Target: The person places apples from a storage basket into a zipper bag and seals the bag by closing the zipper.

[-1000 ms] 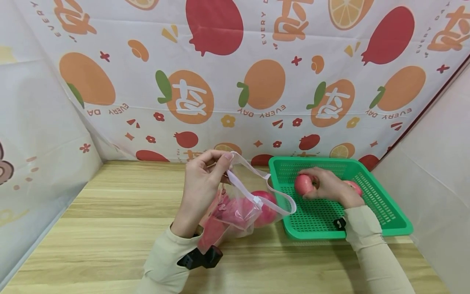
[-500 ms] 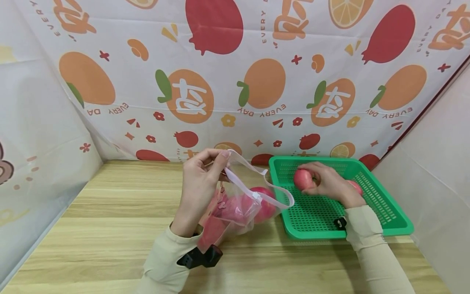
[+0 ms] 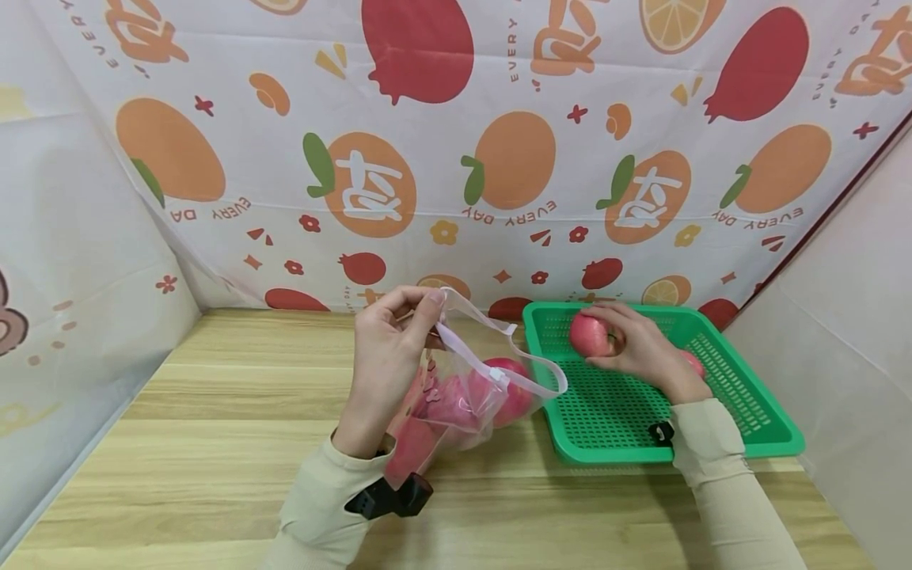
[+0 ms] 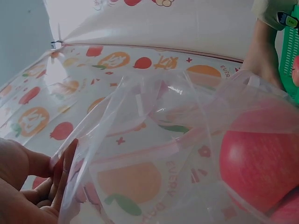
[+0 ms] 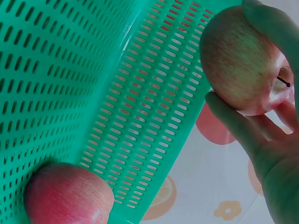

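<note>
My left hand [image 3: 388, 348] pinches the rim of a clear zip bag [image 3: 492, 376] between thumb and fingers, and the bag's mouth gapes toward the right. Inside the bag lie red apples [image 3: 511, 392], seen large through the plastic in the left wrist view. My right hand [image 3: 644, 348] grips another apple [image 3: 590, 336] by its sides, above the left part of the green basket [image 3: 570, 453]. In the right wrist view this apple's stem faces the palm. One more apple [image 5: 70, 196] rests in the basket, mostly hidden behind the right hand in the head view.
The basket stands at the right of the wooden table [image 3: 214, 443], close to the patterned back cloth [image 3: 442, 158]. A plain white cloth [image 3: 855, 317] closes the right side. Black wrist cameras [image 3: 392, 497] sit on the sleeves.
My right hand has lifted its apple slightly up within the basket area. The left hand has shifted a little left and up with the bag's rim, and the bag's mouth has risen slightly.
</note>
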A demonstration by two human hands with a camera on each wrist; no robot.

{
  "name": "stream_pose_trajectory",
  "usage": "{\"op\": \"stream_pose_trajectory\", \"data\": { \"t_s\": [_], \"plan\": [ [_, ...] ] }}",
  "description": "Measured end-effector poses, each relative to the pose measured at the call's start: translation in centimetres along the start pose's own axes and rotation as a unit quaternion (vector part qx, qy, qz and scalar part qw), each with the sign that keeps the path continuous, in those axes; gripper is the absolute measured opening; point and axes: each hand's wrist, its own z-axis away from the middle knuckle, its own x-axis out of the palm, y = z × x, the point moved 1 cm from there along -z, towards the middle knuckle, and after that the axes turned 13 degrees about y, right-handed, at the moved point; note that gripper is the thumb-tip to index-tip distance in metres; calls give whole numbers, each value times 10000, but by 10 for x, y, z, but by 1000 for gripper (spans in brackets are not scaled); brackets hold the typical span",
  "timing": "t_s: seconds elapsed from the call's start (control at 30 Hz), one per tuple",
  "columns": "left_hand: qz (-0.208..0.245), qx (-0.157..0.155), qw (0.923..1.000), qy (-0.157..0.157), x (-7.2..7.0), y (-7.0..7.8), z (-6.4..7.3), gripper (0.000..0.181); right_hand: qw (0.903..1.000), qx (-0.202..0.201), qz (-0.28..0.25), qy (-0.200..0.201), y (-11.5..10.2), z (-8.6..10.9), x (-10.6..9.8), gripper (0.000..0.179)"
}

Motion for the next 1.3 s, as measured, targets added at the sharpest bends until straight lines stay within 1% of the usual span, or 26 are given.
{"op": "stream_pose_trajectory", "data": {
  "t_s": [0.2,0.47,0.63,0.83,1.1,1.2,1.3],
  "plan": [
    [-53,3,10000,4,0,0,0,17,9994,-238,53,235,0,0,0,77],
    [-70,-52,10000,-11,1,0,0,19,9940,-752,-58,793,-1,-2,0,81],
    [-53,-97,9999,-18,2,0,0,19,9885,-975,-6,1155,0,-3,-1,83],
    [-64,-125,9999,-38,2,0,0,19,9831,-1152,35,1423,-2,-3,-4,85],
    [-187,-116,9997,-83,2,-1,0,20,9750,-1248,73,1837,-4,-4,-6,85],
    [-206,-104,9997,-84,2,-1,0,19,9704,-1318,174,2015,-5,-4,-7,85],
    [-182,-102,9997,-82,2,-1,0,20,9632,-1491,265,2220,-8,-4,-9,85]
  ]
}}
